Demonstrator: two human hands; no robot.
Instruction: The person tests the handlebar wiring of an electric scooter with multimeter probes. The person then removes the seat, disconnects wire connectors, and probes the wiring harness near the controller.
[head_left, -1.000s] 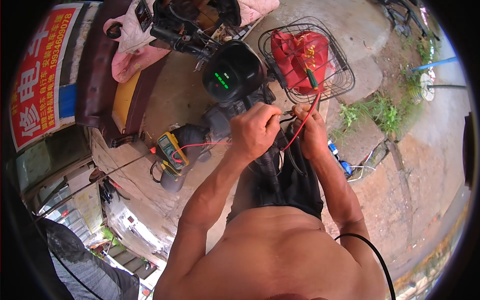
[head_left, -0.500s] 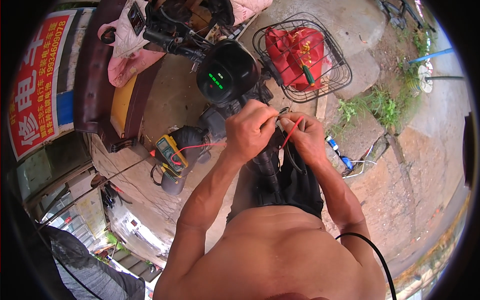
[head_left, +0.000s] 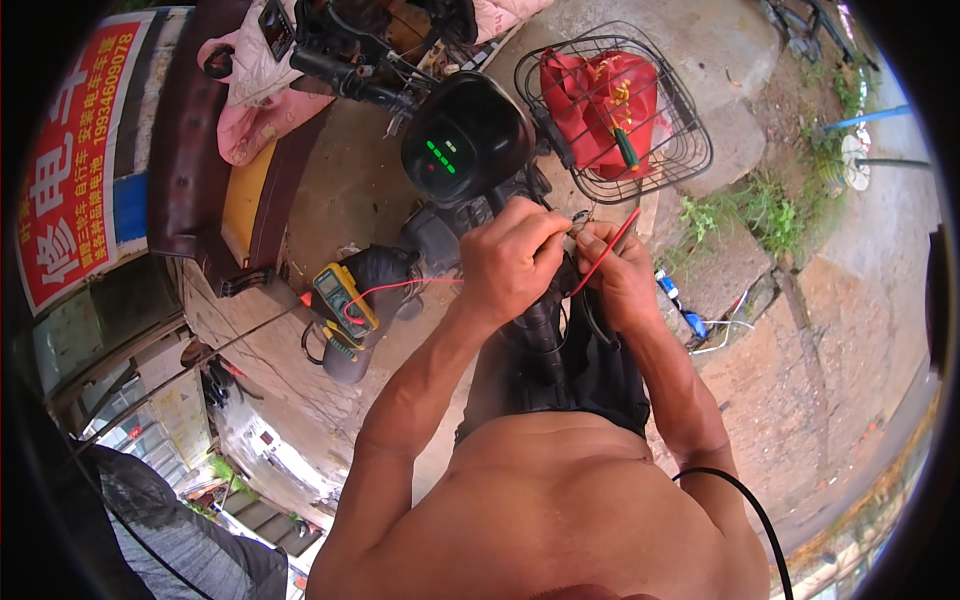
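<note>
My left hand (head_left: 512, 262) is closed in a pinch, its fingertips meeting those of my right hand (head_left: 618, 278). What the left fingers grip is too small to make out; a small dark wire end (head_left: 580, 217) shows just beyond them. Slanting across the closed right hand is a red test probe (head_left: 606, 252). Black cable (head_left: 592, 325) hangs below that hand. A yellow-and-green multimeter (head_left: 345, 299) lies to the left on a black surface, and its red lead (head_left: 410, 284) runs behind my left wrist. Just beyond my hands, the black display housing (head_left: 467, 135) of an electric bike shows lit green marks.
A black wire basket (head_left: 690, 165) at the right holds a red bag (head_left: 572, 110) and a green-handled screwdriver (head_left: 626, 148). A maroon padded seat (head_left: 190, 190) and a red sign (head_left: 75, 170) stand left. A blue-and-white object (head_left: 690, 318) with white wire lies on the ground.
Both hands have shifted slightly to the right, still meeting at the fingertips. The red probe sticks out farther up and to the right. Display and basket sit slightly farther right in view.
</note>
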